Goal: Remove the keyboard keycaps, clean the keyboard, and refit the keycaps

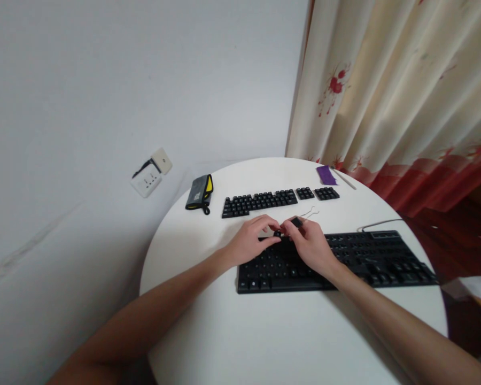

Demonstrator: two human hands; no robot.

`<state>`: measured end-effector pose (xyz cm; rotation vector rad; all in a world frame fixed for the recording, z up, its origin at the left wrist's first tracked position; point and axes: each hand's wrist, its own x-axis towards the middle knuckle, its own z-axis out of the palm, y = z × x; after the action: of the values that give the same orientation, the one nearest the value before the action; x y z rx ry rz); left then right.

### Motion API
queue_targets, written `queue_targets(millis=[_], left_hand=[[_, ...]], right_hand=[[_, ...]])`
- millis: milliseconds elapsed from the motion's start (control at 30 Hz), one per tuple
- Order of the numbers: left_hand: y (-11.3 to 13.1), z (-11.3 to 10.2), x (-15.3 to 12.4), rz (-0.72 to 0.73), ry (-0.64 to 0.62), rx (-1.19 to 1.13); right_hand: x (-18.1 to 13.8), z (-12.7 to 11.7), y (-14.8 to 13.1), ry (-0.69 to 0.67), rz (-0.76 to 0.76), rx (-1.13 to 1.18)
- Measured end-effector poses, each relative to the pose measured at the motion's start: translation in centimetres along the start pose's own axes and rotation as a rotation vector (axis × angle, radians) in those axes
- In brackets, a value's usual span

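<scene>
A black keyboard (300,283) lies on the white table under my hands. Many of its key positions look bare, though some keycaps remain at the lower left. Between thumb and fingertips my left hand (252,239) pinches a small black keycap (277,233) above the keyboard's upper edge. My right hand (310,246) is closed around the black handle of a keycap puller (296,221), whose thin wire prongs point away to the right. The right fingertips also come close to the keycap; whether they touch it I cannot tell.
Behind the keyboard sit rows of loose black keycaps (260,201), with smaller groups (326,193) to their right. A grey and yellow pouch (199,192) lies at the left. A purple cloth (326,175) and a slim stick (344,179) are near the far right edge of the round table (208,321).
</scene>
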<state>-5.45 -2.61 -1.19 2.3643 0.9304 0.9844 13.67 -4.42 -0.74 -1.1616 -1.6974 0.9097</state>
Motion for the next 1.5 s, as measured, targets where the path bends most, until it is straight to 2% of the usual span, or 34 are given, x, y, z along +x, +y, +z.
queue_targets(millis=[167,400,667,867,933,1000,1067,1233,1333,1500], left_hand=[[-0.8,0.2,-0.2,-0.008,-0.002,0.029],[-1.4,0.5,-0.1,0.207,0.004,0.133],[-1.0,0.2,-0.1,0.292,-0.011,0.403],[-0.7,0.3,-0.1,0.381,0.004,0.345],[-1.2,0.1,0.1,0.336,0.083,0.328],[-2.3,-0.3,0.5,0.211,0.198,0.358],[-3.6,-0.9,0.8,0.075,0.247,0.432],[-6.4,-1.9,0.7,-0.140,0.115,0.586],[-7.2,-1.8,0.5,-0.181,0.057,0.621],[-7.7,-1.6,0.4,-0.209,0.051,0.632]], right_hand=[[-0.1,0.6,0.5,-0.005,-0.012,0.043],[0.1,0.9,1.3,-0.041,0.056,0.180],[0.2,0.5,1.2,0.035,0.005,0.096],[0.5,0.2,1.3,0.047,0.040,0.054],[0.5,0.2,1.5,0.066,0.064,0.067],[0.6,0.2,1.6,0.093,0.088,0.094],[0.6,0.3,1.6,0.113,0.104,0.114],[0.5,0.4,1.4,0.115,0.122,0.114],[0.5,0.4,1.3,0.110,0.121,0.108],[0.5,0.3,1.1,0.112,0.121,0.111]])
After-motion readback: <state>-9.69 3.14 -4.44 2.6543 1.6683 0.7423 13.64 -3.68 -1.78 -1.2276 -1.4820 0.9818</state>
